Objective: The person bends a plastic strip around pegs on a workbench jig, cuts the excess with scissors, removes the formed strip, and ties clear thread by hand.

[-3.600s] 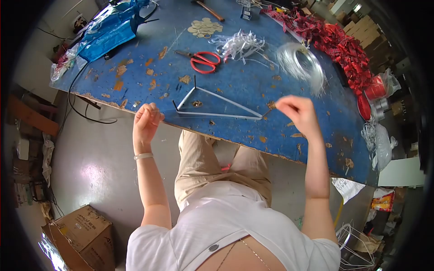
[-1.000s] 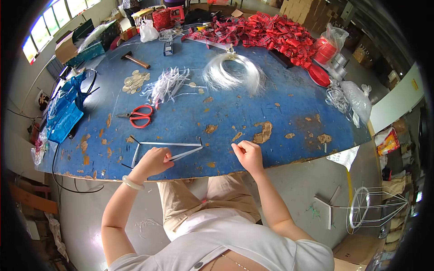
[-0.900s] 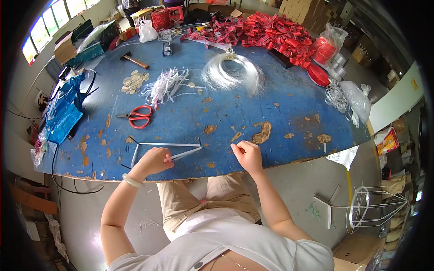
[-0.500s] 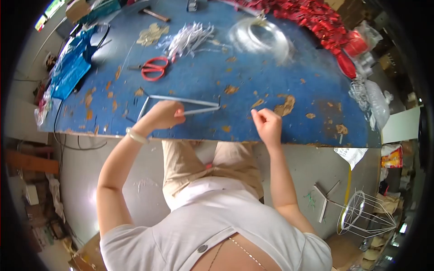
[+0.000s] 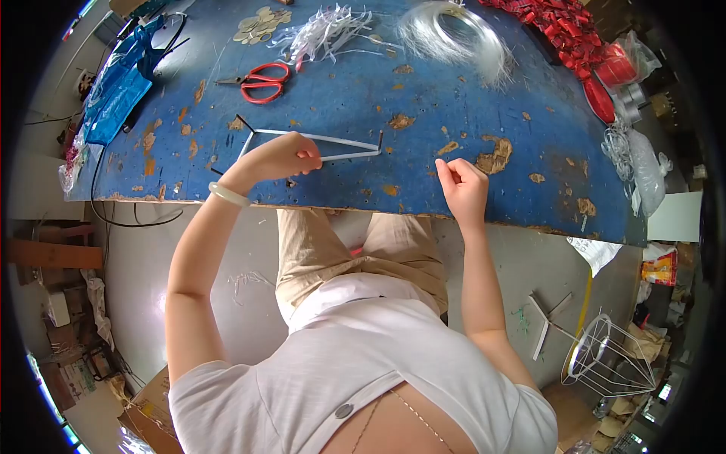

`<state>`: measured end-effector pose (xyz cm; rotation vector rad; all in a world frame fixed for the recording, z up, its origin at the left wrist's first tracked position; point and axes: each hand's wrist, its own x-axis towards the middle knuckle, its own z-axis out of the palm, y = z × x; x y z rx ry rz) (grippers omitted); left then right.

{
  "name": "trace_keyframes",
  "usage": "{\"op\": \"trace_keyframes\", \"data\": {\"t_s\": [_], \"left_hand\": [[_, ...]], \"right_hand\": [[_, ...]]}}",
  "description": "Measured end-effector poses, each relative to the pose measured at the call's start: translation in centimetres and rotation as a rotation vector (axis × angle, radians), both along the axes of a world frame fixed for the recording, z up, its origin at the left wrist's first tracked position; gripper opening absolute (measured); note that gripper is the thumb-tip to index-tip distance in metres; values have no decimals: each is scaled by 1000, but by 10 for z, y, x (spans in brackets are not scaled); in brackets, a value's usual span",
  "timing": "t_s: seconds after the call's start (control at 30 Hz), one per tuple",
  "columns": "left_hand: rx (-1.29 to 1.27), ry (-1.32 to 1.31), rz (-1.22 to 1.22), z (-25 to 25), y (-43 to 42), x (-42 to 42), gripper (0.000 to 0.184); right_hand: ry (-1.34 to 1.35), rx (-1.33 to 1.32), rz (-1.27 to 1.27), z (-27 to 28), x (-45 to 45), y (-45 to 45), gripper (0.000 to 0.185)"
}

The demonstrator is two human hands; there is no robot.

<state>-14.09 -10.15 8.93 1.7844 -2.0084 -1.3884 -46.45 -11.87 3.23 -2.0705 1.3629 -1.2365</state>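
Note:
A loop of white ribbon-like strip [image 5: 344, 157] is stretched around several dark nails [image 5: 380, 139] standing in the blue worktable [image 5: 423, 185]. My left hand [image 5: 281, 160] lies over the near side of this loop, its fingers curled in; whatever they hold is hidden. To the right of the loop, near the table's front edge, my right hand [image 5: 464, 188] is raised with thumb and index finger pressed together. Anything in that pinch is too small to see. Red-handled scissors [image 5: 263, 82] rest beyond the loop with their blades pointing left.
Farther back lie a bundle of white strips [image 5: 325, 32], a coil of shiny clear strands [image 5: 457, 38] and a pile of flat discs [image 5: 259, 26]. Red ribbon material [image 5: 563, 45] fills the back right. Blue plastic [image 5: 121, 102] covers the left edge. A wire frame [image 5: 609, 356] stands on the floor.
The view has shifted, so the table and its things sit higher in the picture. Both hands keep about the same place over the table, still closed.

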Motion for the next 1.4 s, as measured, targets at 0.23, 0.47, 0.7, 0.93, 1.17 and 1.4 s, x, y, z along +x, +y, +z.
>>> {"op": "trace_keyframes", "data": {"t_s": [0.23,0.47,0.7,0.93,1.17,1.4], "left_hand": [[-207,47,65,-28,10,-5,15],[-671,-322,81,-46,20,-54,27],[-114,-144,-56,-8,-13,-38,32],[57,155,124,-20,-16,-30,34],[-631,-267,165,-39,13,-57,37],[-927,-410,463,-64,23,-80,44]], "right_hand": [[48,-48,0,2,2,-1,31],[94,-56,-10,-3,1,-4,28],[95,-48,5,-9,-3,-3,27],[39,-37,27,-6,-3,0,27],[68,52,58,4,-12,30,24],[90,135,-50,10,-37,59,18]]}}
